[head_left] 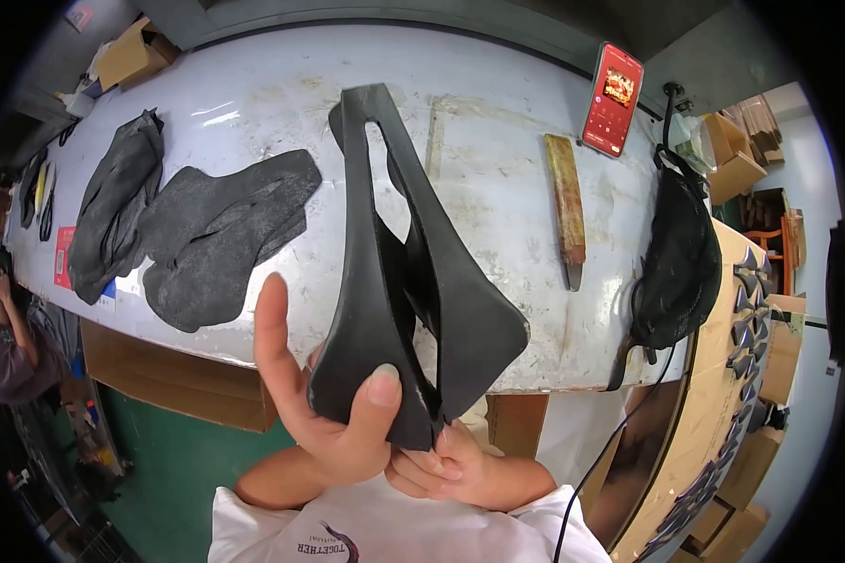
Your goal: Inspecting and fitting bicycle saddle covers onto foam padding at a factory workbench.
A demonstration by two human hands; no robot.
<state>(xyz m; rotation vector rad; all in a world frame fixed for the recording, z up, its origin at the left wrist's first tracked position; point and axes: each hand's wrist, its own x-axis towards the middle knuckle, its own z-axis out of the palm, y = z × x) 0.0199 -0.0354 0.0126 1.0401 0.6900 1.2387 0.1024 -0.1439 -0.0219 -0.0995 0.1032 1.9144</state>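
Note:
A black bicycle saddle with a long slot down its middle is held up in front of me, its narrow nose pointing away over the table. My left hand grips its left rear wing, thumb lying on top and index finger stretched out beside it. At the rear edge, near the middle, my right hand is closed with its fingertips on the saddle; part of those fingers is hidden. Left of the saddle, limp dark grey sheet pieces lie on the white table, with another crumpled black piece beyond them.
A worn flat-handled tool lies to the right, near a phone with a red screen. A black bag and a cable are by the right edge. Dark parts sit on cardboard. Another person is far left.

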